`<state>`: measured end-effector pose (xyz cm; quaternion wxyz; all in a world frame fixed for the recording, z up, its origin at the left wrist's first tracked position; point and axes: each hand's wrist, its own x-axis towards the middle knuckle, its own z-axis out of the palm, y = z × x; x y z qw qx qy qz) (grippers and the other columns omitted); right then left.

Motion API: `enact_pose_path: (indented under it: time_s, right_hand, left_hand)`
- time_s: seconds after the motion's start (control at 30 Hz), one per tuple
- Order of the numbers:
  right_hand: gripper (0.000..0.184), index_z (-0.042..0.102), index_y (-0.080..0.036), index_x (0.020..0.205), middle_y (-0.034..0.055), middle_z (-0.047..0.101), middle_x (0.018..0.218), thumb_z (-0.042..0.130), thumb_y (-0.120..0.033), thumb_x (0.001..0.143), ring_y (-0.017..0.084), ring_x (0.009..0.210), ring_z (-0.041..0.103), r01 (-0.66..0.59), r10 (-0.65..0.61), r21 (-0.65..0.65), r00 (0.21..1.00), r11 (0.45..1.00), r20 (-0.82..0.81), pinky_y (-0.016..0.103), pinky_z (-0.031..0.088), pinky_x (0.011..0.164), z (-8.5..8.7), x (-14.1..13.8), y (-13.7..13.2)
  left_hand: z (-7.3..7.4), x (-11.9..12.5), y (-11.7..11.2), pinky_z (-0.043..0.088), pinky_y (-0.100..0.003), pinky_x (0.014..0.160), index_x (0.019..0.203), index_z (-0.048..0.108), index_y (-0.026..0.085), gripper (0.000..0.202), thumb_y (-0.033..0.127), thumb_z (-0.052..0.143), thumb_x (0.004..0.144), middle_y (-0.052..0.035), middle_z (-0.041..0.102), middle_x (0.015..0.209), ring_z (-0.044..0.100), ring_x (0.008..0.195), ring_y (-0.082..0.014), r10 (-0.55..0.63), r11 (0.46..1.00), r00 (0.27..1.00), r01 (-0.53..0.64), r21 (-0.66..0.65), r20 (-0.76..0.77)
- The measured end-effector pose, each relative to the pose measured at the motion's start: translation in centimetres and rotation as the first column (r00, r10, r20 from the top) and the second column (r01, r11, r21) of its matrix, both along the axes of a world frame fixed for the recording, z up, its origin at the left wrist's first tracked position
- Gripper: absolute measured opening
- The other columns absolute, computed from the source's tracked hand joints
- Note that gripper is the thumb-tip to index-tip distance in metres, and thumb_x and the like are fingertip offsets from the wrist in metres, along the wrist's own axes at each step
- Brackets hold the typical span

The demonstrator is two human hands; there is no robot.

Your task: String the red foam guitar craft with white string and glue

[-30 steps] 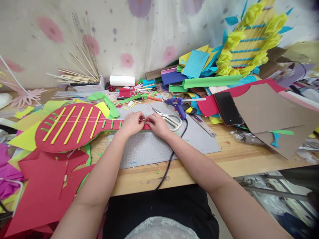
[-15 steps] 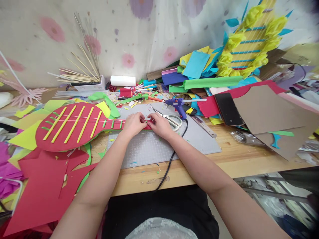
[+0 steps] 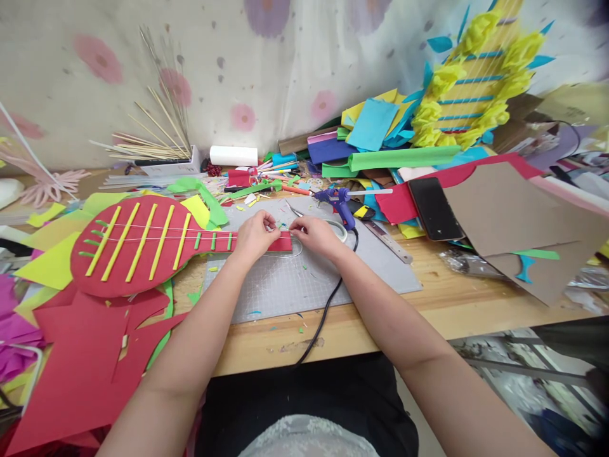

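Note:
A red craft-foam lute [image 3: 136,279] lies across the left of the table, with yellow strips on its round body and short green bars on its neck. White strings [image 3: 162,227] run along it toward my hands. Over the end of the neck, my left hand [image 3: 255,238] is closed in a pinch on the string. Just right of the neck's tip, my right hand [image 3: 318,238] pinches the string too, and a loose loop of it hangs below. White-handled scissors [image 3: 343,232] lie partly hidden behind my right hand.
A purple glue gun [image 3: 340,204] rests on the grey cutting mat [image 3: 371,273], its black cord [image 3: 328,308] trailing over the table edge. Beside it lie a utility knife [image 3: 362,211] and a metal ruler [image 3: 387,241]. A phone [image 3: 432,209] and cardboard [image 3: 504,216] are at the right.
My right hand has shifted slightly right, off the neck, uncovering its red end. A string loop now shows there. The lute has turned slightly, its body end coming nearer to me.

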<state>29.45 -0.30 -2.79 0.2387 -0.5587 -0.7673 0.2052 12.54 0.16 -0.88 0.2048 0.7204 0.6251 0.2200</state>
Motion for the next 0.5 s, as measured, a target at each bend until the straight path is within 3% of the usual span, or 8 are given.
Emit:
enact_pose_path:
  time_s: [0.2,0.37,0.5]
  right_hand:
    - [0.013,0.064,-0.019,0.085,0.0031,0.063,0.086,0.051,-0.018,0.082,0.014,0.076,0.054,-0.147,0.153,0.118,0.987,0.982,-0.044,0.025,0.037,0.069,0.7,-0.3,-0.7]
    - [0.015,0.061,-0.019,0.090,0.0055,0.061,0.097,0.047,-0.020,0.087,0.016,0.088,0.055,-0.157,0.171,0.177,0.983,0.972,-0.066,0.026,0.039,0.077,0.0,-1.2,-0.4]
    - [0.016,0.059,-0.021,0.092,0.0034,0.063,0.094,0.043,-0.022,0.089,0.016,0.087,0.056,-0.141,0.148,0.124,0.988,0.982,-0.046,0.025,0.038,0.075,-0.2,-1.9,-0.2]
  left_hand:
    - [0.3,0.0,-0.3,0.044,-0.027,0.069,0.092,0.059,0.019,0.020,0.024,0.057,0.073,-0.0033,0.069,0.090,0.062,0.081,-0.0173,-0.087,0.996,0.988,0.090,0.015,-0.125]
    - [1.0,-0.3,-0.6,0.045,-0.029,0.072,0.090,0.062,0.020,0.016,0.023,0.055,0.076,-0.0039,0.070,0.090,0.063,0.085,-0.0198,-0.183,0.983,0.967,0.183,-0.018,-0.179]
    - [1.1,-0.6,-0.5,0.045,-0.028,0.071,0.089,0.063,0.020,0.017,0.025,0.059,0.074,-0.0038,0.071,0.091,0.063,0.084,-0.0192,-0.155,0.988,0.978,0.151,-0.038,-0.136]
